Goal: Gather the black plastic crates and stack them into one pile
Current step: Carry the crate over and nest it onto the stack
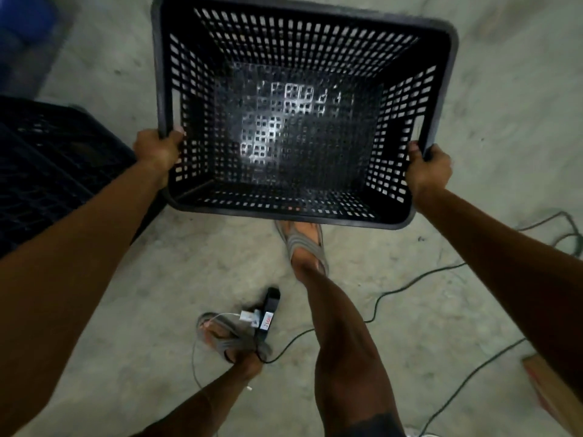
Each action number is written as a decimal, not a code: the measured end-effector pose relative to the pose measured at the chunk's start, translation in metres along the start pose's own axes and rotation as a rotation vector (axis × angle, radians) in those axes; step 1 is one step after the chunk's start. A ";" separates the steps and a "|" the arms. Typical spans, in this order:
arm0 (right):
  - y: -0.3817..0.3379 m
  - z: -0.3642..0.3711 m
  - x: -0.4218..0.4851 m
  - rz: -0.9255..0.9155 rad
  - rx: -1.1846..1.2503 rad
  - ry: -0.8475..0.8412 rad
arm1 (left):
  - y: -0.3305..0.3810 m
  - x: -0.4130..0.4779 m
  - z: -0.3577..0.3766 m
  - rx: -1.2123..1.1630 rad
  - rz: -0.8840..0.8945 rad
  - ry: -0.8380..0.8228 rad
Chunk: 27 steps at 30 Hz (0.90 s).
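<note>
Crate (296, 121), black and perforated, hangs in the air over the concrete floor (489, 105), open side up, carried by both short sides; left hand (157, 152) has its fingers curled tight over the left rim, right hand (429, 168) has its fingers wrapped round the right rim. More black crates (47, 159) sit on the floor just to the left; sandalled foot (304, 244) steps beneath, cables (410, 279) trailing nearby.

Both hands (156, 152) apparently clenched, outstretched
</note>
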State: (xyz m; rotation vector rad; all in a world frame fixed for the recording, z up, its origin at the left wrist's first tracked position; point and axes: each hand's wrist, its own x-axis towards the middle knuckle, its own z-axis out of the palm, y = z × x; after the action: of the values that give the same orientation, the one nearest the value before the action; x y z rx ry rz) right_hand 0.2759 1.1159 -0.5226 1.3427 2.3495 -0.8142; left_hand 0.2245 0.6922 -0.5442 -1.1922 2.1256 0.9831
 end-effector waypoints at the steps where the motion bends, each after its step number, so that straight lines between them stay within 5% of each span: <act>1: -0.001 -0.005 -0.003 -0.003 -0.006 -0.006 | 0.001 -0.005 -0.004 -0.009 -0.015 -0.002; 9: -0.063 -0.171 -0.095 -0.157 -0.142 0.091 | 0.075 -0.127 -0.105 0.067 0.064 -0.029; 14: -0.133 -0.329 -0.192 -0.266 -0.120 0.203 | 0.172 -0.250 -0.222 0.120 0.288 -0.030; 20: -0.209 -0.527 -0.339 -0.416 0.111 0.392 | 0.284 -0.429 -0.404 0.050 0.616 0.155; 27: -0.271 -0.711 -0.513 -0.583 0.383 0.611 | 0.339 -0.638 -0.597 0.040 1.084 0.565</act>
State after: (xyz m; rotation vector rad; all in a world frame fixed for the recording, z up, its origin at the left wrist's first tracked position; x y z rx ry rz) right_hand 0.3104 1.0961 0.3943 1.1530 3.2893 -1.1936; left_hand 0.1920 0.6614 0.3924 -0.1858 3.3292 1.0455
